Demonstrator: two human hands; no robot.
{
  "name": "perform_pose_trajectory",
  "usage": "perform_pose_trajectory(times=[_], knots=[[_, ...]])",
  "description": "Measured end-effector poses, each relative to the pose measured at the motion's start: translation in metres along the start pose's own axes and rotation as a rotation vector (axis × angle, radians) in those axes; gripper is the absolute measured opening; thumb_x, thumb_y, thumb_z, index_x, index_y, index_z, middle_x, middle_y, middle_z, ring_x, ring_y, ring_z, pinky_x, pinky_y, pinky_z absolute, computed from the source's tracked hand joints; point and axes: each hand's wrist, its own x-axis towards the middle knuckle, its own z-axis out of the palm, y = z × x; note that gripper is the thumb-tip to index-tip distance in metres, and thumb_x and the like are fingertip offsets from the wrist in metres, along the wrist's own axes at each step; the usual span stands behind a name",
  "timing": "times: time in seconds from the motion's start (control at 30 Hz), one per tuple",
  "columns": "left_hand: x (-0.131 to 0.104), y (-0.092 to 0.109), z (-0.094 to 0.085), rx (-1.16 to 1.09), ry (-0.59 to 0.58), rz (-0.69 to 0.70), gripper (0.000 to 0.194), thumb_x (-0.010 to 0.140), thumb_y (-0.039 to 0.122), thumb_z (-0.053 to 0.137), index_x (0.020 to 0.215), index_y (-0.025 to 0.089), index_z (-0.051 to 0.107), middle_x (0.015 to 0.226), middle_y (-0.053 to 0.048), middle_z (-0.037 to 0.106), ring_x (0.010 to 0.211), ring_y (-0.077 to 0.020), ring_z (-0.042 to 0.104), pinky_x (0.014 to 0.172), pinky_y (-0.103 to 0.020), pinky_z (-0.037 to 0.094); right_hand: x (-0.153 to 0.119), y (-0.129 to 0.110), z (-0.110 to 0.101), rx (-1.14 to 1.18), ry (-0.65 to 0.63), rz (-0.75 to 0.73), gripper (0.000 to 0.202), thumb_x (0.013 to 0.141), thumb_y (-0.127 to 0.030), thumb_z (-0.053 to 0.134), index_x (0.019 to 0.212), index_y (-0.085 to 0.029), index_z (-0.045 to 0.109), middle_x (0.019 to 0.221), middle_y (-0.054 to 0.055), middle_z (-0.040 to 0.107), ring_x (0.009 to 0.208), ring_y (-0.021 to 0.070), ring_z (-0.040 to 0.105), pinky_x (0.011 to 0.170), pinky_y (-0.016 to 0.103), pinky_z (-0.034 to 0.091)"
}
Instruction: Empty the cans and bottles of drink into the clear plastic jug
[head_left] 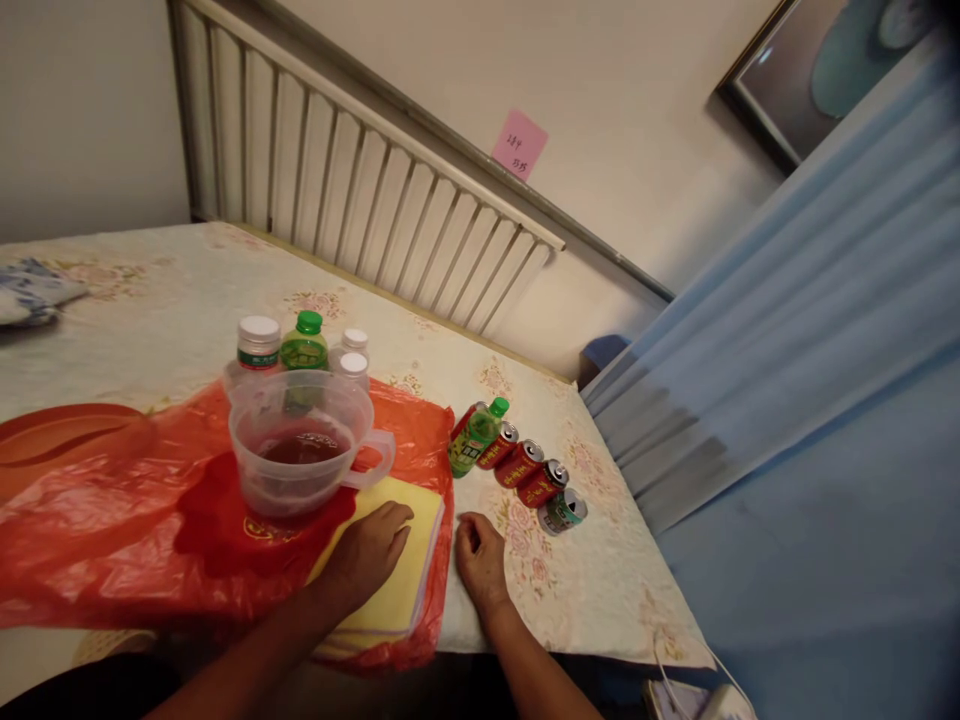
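Observation:
My left hand (376, 543) lies on a stack of yellow sheets or cloths (409, 575), thumb apart from the fingers and holding nothing that I can see. To its right, my right hand (482, 560) rests on the tablecloth, fingers curled in loosely and nothing visible in them. A clear plastic measuring jug (300, 485) with dark reddish liquid stands on a red scalloped mat (217, 530), just beyond my left hand. Past my right hand, a green-capped bottle (474, 440), several red drink cans (519, 464) and a green-grey can (562, 512) form a slanting row.
Behind the jug stand a white-lidded jar (259, 342), a green-capped bottle (304, 350) and two small white-capped bottles (354, 365). A red plastic sheet (97, 560) and an orange tray (67, 430) cover the left side. A blue curtain (750, 400) hangs beyond the table's right edge.

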Motion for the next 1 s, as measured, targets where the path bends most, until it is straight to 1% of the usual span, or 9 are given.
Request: perform_pose_trajectory(times=[0.17, 0.33, 0.43, 0.53, 0.7, 0.8, 0.87, 0.9, 1.0], knots=[[-0.001, -0.001, -0.002, -0.077, 0.006, -0.042, 0.02, 0.09, 0.017, 0.041, 0.097, 0.019, 0.059, 0.093, -0.006, 0.067, 0.088, -0.02, 0.064, 0.078, -0.031, 0.05, 0.0, -0.001, 0.0, 0.025, 0.012, 0.029, 0.023, 0.086, -0.024, 0.048, 0.092, -0.017, 0.068, 0.081, 0.004, 0.068, 0.069, 0.017, 0.058, 0.066, 0.027, 0.047], [0.0, -0.003, -0.004, -0.164, 0.018, -0.084, 0.017, 0.088, 0.017, 0.043, 0.094, 0.02, 0.059, 0.091, -0.006, 0.067, 0.085, -0.0194, 0.063, 0.077, -0.03, 0.05, 0.008, -0.006, 0.002, 0.065, 0.02, 0.101, 0.022, 0.08, -0.024, 0.049, 0.088, -0.017, 0.069, 0.069, 0.001, 0.062, 0.065, 0.0167, 0.056, 0.064, 0.027, 0.046], [0.0, -0.003, -0.004, -0.195, 0.026, -0.106, 0.016, 0.086, 0.016, 0.044, 0.093, 0.02, 0.058, 0.089, -0.005, 0.066, 0.083, -0.0188, 0.063, 0.076, -0.03, 0.049, 0.026, -0.02, 0.001, 0.134, 0.03, 0.116, 0.023, 0.077, -0.027, 0.052, 0.089, -0.016, 0.067, 0.067, 0.0, 0.06, 0.063, 0.0168, 0.056, 0.063, 0.028, 0.047], [0.001, -0.002, -0.005, -0.217, 0.028, -0.128, 0.016, 0.085, 0.015, 0.045, 0.092, 0.019, 0.058, 0.087, -0.004, 0.066, 0.082, -0.0184, 0.063, 0.076, -0.029, 0.048, 0.056, -0.047, 0.002, 0.194, 0.008, 0.084, 0.025, 0.077, -0.031, 0.054, 0.094, -0.016, 0.065, 0.067, -0.001, 0.06, 0.062, 0.0161, 0.055, 0.061, 0.027, 0.048], [0.001, 0.003, -0.01, -0.233, 0.005, -0.153, 0.017, 0.084, 0.014, 0.045, 0.093, 0.019, 0.059, 0.089, -0.005, 0.067, 0.084, -0.0186, 0.063, 0.077, -0.029, 0.047, 0.115, -0.11, 0.009, 0.223, -0.154, -0.126, 0.023, 0.077, -0.028, 0.059, 0.096, -0.017, 0.065, 0.075, 0.001, 0.063, 0.068, 0.0165, 0.059, 0.067, 0.028, 0.05], [0.0, 0.006, -0.013, -0.223, -0.02, -0.157, 0.017, 0.084, 0.015, 0.045, 0.093, 0.019, 0.059, 0.089, -0.005, 0.067, 0.084, -0.0188, 0.063, 0.077, -0.029, 0.047, 0.148, -0.146, 0.019, 0.181, -0.244, -0.278, 0.029, 0.079, -0.024, 0.059, 0.107, -0.018, 0.064, 0.079, 0.002, 0.065, 0.07, 0.0165, 0.06, 0.07, 0.029, 0.051], [0.0, 0.007, -0.014, -0.224, -0.029, -0.163, 0.017, 0.084, 0.015, 0.046, 0.093, 0.019, 0.059, 0.089, -0.005, 0.067, 0.084, -0.0187, 0.063, 0.077, -0.029, 0.046, 0.167, -0.167, 0.027, 0.081, -0.276, -0.396, 0.039, 0.08, -0.022, 0.061, 0.118, -0.019, 0.061, 0.093, 0.005, 0.068, 0.071, 0.0163, 0.06, 0.072, 0.031, 0.052], [0.0, 0.007, -0.014, -0.226, -0.03, -0.167, 0.017, 0.084, 0.015, 0.046, 0.093, 0.019, 0.06, 0.089, -0.005, 0.067, 0.084, -0.0187, 0.063, 0.077, -0.028, 0.046, 0.175, -0.177, 0.031, 0.024, -0.295, -0.467, 0.046, 0.081, -0.021, 0.061, 0.127, -0.02, 0.056, 0.104, 0.007, 0.067, 0.076, 0.0167, 0.061, 0.076, 0.032, 0.053], [-0.001, 0.008, -0.015, -0.227, -0.027, -0.175, 0.017, 0.083, 0.015, 0.046, 0.092, 0.019, 0.06, 0.087, -0.004, 0.067, 0.083, -0.0184, 0.062, 0.076, -0.028, 0.046, 0.194, -0.2, 0.043, -0.168, -0.367, -0.678, 0.059, 0.086, -0.022, 0.059, 0.143, -0.022, 0.042, 0.132, 0.012, 0.056, 0.107, 0.0214, 0.059, 0.095, 0.037, 0.049]])
